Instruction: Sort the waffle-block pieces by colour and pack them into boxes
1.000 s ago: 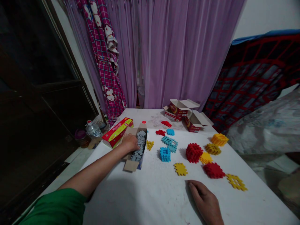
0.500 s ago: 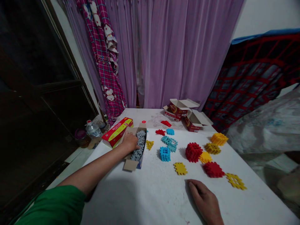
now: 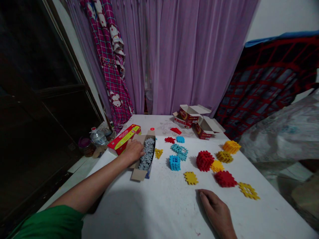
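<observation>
Table (image 3: 161, 205), left hand (image 3: 134, 151) at box (image 3: 138, 174), grip hidden

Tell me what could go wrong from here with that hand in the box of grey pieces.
1. The left hand presses on grey pieces heaped to the rim of the open box; scooping could spill some onto the table.
2. The red box lies right beside that hand, close to the table's left edge; a nudge might push it off.
3. The right hand rests flat, away from the open box, so it may slide.
</observation>
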